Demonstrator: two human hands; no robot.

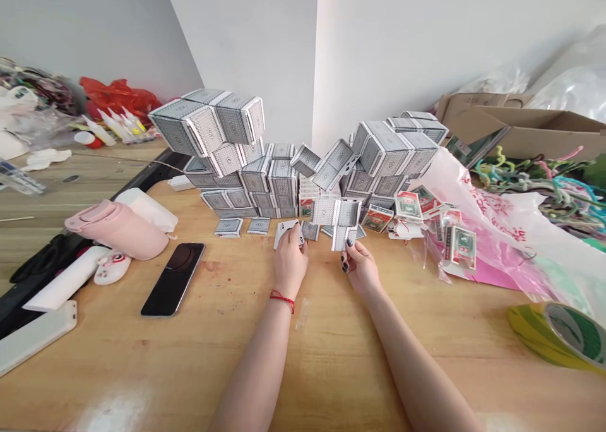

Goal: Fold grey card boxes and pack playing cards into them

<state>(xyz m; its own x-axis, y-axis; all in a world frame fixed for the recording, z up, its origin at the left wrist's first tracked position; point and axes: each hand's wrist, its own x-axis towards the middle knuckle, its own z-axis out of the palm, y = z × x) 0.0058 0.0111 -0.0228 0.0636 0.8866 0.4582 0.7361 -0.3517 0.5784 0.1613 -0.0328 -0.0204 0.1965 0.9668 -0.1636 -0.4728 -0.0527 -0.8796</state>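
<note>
My left hand (291, 255), with a red string on its wrist, has its fingers closed on a playing card (280, 235) that shows its face side. To the right, my right hand (362, 268) pinches the lower edge of a piece made of joined playing cards (337, 214), grey backs outward. Just behind the hands rise blocks of folded playing cards, one stack on the left (227, 154) and another on the right (392, 151). Between these stacks, a folded card piece (332, 165) leans at a tilt. Small flat cards (259, 225) lie in front of the left stack.
Left of my hands lie a black phone (173, 279) and a pink bottle (118, 230). On the right are card boxes (461, 246), a crumpled plastic bag (502, 223) and a yellow tape roll (558, 334). A cardboard box (534, 132) and colourful fuzzy stems (544, 173) stand behind.
</note>
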